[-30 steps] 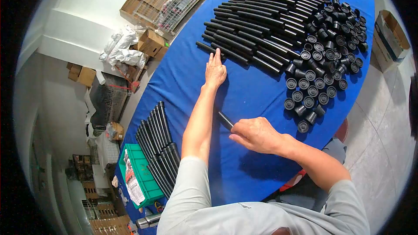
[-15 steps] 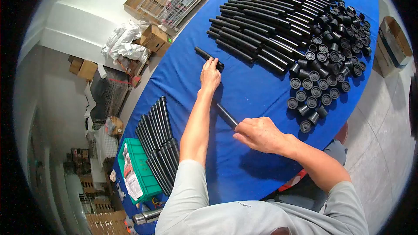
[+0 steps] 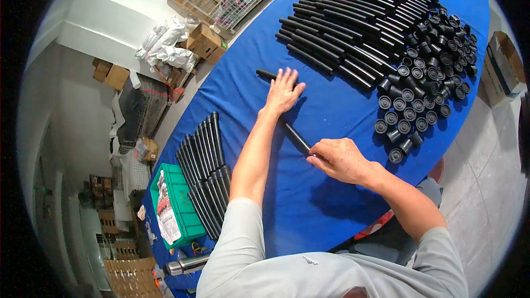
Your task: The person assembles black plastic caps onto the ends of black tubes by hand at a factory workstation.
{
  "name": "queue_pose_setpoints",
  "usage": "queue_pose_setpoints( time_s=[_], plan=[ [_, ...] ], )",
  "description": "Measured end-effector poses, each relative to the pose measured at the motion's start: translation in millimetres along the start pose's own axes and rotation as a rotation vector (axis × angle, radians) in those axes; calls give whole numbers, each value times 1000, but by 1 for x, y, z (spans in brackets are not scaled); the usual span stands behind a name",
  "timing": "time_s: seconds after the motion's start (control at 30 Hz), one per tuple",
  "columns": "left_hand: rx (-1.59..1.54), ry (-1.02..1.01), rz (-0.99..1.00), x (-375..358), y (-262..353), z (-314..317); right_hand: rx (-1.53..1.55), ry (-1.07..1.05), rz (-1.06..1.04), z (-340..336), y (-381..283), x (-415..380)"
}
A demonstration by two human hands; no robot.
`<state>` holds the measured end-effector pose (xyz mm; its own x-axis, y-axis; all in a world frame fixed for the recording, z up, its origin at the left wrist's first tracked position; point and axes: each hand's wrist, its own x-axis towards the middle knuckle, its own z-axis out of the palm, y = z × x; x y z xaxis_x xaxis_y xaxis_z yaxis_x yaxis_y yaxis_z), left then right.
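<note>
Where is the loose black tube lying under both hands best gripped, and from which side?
Probably from above, across its bare middle stretch: the loose black tube lies flat on the blue table, apart from the rows, with the left hand flat over its far end and the right hand covering its near end, so only the middle shows.

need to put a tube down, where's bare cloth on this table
Bare blue cloth lies near the table edge below the right hand, and between the left hand and the finished tube bundle. Crowded: the tube rows and the caps beside them.
</note>
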<state>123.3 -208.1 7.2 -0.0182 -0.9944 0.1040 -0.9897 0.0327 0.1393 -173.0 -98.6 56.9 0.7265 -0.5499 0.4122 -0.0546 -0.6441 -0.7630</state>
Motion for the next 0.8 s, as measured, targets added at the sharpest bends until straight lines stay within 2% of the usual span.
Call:
queue_pose_setpoints(
  time_s=[0.07,0.2,0.23,0.33,0.4,0.43,0.53,0.67,0.7,0.8],
  plan=[
    [32,-137,-5,0,6,1,-5,3,-4,-1,-1,1],
    [10,-130,100,-29,27,-2,5,22,8,-2,2,2],
    [95,-129,129,-44,43,-8,10,27,10,-3,3,3],
    [96,-148,137,-86,83,-17,5,60,-16,-4,3,4],
    [152,-104,189,-116,89,-2,-5,85,-51,1,7,1],
    [219,-146,194,-128,99,-5,12,62,-36,-1,4,0],
    [96,-55,224,-163,120,-11,-5,42,-21,1,1,-2],
    [84,-61,64,-194,118,-6,-17,34,-43,0,2,-3],
    [62,-4,66,-203,114,-6,-28,18,-52,1,3,-6],
    [-246,126,131,-220,93,-3,-74,-26,-49,7,2,-8]
  ],
)
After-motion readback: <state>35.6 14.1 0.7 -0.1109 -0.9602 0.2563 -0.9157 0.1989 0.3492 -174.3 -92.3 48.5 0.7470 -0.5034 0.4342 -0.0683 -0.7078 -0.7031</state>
